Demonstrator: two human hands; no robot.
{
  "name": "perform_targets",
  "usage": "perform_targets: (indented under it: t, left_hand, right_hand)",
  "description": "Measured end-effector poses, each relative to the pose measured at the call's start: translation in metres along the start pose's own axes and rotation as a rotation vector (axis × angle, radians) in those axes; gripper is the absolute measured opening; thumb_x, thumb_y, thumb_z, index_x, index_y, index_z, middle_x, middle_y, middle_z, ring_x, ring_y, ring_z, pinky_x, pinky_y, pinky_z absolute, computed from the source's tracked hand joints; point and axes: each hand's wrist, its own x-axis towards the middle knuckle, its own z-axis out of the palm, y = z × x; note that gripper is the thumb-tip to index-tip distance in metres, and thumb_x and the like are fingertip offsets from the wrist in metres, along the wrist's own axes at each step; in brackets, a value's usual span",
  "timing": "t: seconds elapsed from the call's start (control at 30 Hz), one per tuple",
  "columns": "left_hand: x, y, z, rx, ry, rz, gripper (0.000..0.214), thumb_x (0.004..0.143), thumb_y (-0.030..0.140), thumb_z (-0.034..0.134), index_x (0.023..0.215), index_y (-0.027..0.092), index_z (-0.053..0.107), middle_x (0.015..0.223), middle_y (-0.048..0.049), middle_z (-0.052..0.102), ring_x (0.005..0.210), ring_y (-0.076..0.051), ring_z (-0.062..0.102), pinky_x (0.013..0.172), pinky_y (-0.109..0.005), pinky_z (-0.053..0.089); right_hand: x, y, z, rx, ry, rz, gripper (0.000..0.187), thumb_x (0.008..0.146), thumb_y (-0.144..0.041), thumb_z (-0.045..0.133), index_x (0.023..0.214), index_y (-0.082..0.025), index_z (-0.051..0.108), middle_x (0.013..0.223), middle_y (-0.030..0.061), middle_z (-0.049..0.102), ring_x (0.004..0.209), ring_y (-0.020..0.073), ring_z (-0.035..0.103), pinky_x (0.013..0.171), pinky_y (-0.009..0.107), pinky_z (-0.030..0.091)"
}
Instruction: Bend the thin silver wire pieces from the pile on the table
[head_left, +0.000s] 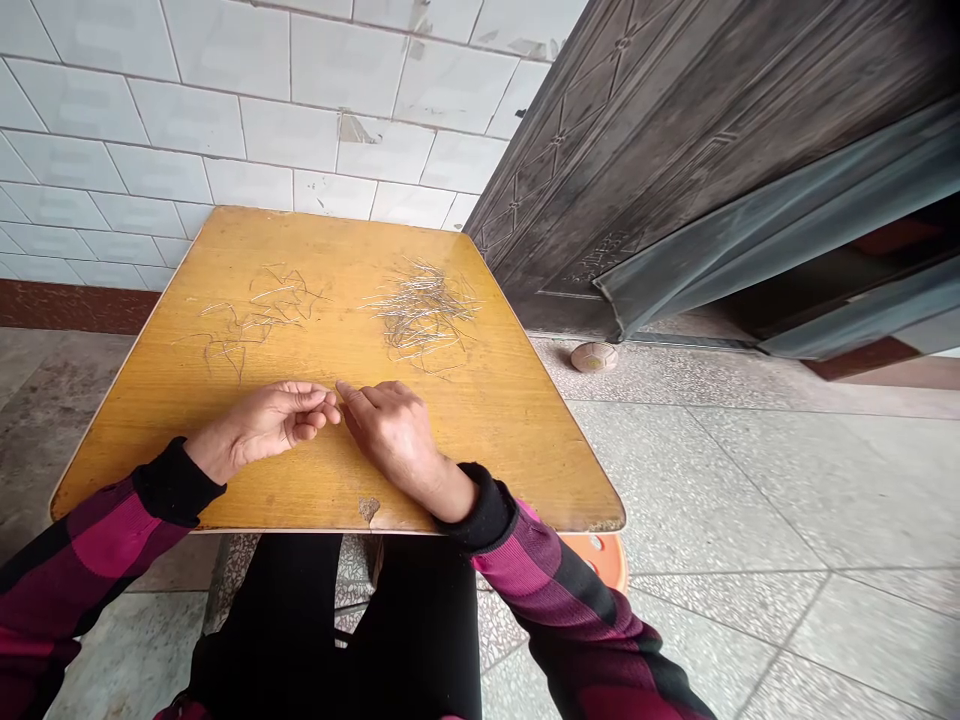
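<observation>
Two wire heaps on yellow wooden surface (510,450), both nearer far edge. Kinked wires (251,320), sparse, left of centre; straighter wires (424,310), denser and clearly more numerous, right of centre; exact counts unreadable. Left hand (262,425) and right hand (394,430) near front edge, both half closed, fingertips almost meeting at centre; any wire held between them: cannot tell.

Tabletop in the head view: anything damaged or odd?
Yes: the yellow tabletop has a chip at its near edge, where the surface layer is broken away, and its near right corner looks worn.
</observation>
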Motion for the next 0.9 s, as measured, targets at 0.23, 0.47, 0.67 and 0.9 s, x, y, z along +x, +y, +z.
perform_targets:
  t: [0.23,0.47,0.67,0.9]
  left_hand:
    - [-0.005,0.005,0.004,-0.010,0.053,0.030,0.024,0.090,0.001,0.047,0.075,0.005,0.064,0.063,-0.0064,0.066,0.046,-0.005,0.060,0.042,-0.009,0.048]
    - [-0.007,0.010,0.007,-0.034,0.089,0.027,0.037,0.092,-0.003,0.034,0.072,0.003,0.065,0.061,-0.0082,0.066,0.044,-0.006,0.060,0.041,-0.009,0.048]
    - [-0.009,0.009,0.005,-0.024,0.072,0.012,0.032,0.091,-0.001,0.039,0.074,0.004,0.065,0.062,-0.0083,0.066,0.044,-0.007,0.060,0.040,-0.010,0.049]
    - [-0.009,0.013,0.007,-0.045,0.193,0.009,0.035,0.092,-0.002,0.037,0.072,0.005,0.064,0.058,-0.0070,0.064,0.041,-0.006,0.060,0.039,-0.009,0.048]
  right_hand:
    - [-0.003,-0.001,0.001,0.027,-0.008,0.018,0.026,0.096,-0.017,0.045,0.110,-0.014,0.067,0.068,0.0044,0.068,0.061,0.0140,0.057,0.065,0.029,0.034]
    - [-0.004,0.001,-0.007,0.240,-0.142,0.183,0.029,0.096,-0.028,0.048,0.116,-0.016,0.065,0.086,0.0071,0.074,0.066,0.0133,0.064,0.060,0.023,0.040]
    - [-0.005,0.011,-0.010,0.482,-0.132,0.153,0.029,0.096,-0.019,0.043,0.114,-0.013,0.065,0.083,0.0068,0.072,0.065,0.0108,0.064,0.062,0.021,0.044]
    - [-0.007,0.013,-0.013,0.584,-0.167,0.173,0.027,0.096,-0.023,0.043,0.101,-0.013,0.067,0.072,0.0035,0.069,0.061,0.0105,0.062,0.062,0.020,0.043]
